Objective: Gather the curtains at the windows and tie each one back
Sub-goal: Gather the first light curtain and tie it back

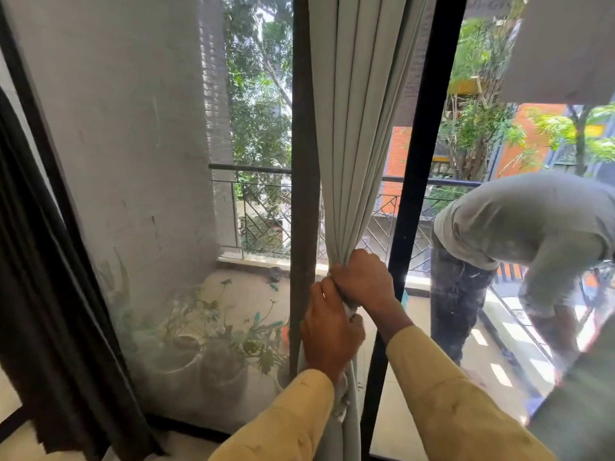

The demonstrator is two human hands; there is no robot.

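The left sleeve (pixel 293 417) and the right sleeve (pixel 449 394) reach forward. The left hand (pixel 329 331) is the nearer one. Its fingers are curled round the pale curtain (pixel 352 128), low on the bunch. Just above it, touching it and a bit farther off, the right hand (pixel 362 281) is wrapped tight round the same curtain. So both hands are closed on the cloth, one over the other.

The curtain is long and thin here. It runs straight up from the right hand to the top of the view, and it hangs down below the left hand too. All its folds are squeezed together at the right hand. Between the two hands a small white bit of cloth (pixel 349 310) peeks out. It may be the tie, but it is too small to tell.

A tie would likely go sideways, across the up-and-down bunch, right where the hands meet. The left hand is closest to that spot, so the right hand can hold the folds.

A grey mesh strip (pixel 303 161) stands just left of the hands and a black window bar (pixel 399 227) just right. Far left of the left hand a dark curtain (pixel 50 294) hangs loose. Past the glass are plant pots (pixel 186 357), and a person (pixel 532 227) bends over far to the right.
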